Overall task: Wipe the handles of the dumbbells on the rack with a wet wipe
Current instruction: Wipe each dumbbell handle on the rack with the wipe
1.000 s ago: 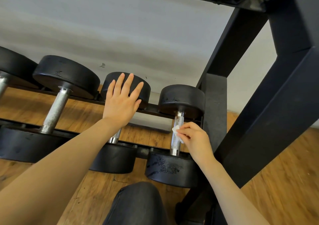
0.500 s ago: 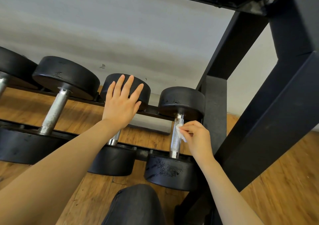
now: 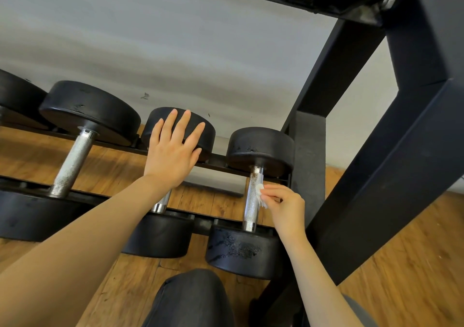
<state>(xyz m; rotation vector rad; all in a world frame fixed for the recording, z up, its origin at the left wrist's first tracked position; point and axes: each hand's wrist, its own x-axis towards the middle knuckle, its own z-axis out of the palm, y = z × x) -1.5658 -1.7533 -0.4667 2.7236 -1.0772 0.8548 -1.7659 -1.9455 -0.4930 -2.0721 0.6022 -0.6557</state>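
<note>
The right hand (image 3: 285,205) pinches a white wet wipe (image 3: 260,195) against the metal handle (image 3: 252,198) of the rightmost dumbbell (image 3: 251,249) on the black rack (image 3: 310,166), while the left hand (image 3: 173,151), fingers straight, rests flat on the neighbouring dumbbell (image 3: 200,128) above a wooden floor (image 3: 401,264).

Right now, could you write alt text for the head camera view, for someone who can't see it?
A right hand pinches a white wipe against the steel handle of the rightmost dumbbell on a black rack. The left hand rests flat, fingers straight, on the next dumbbell. Below are a wooden floor and a knee.
</note>
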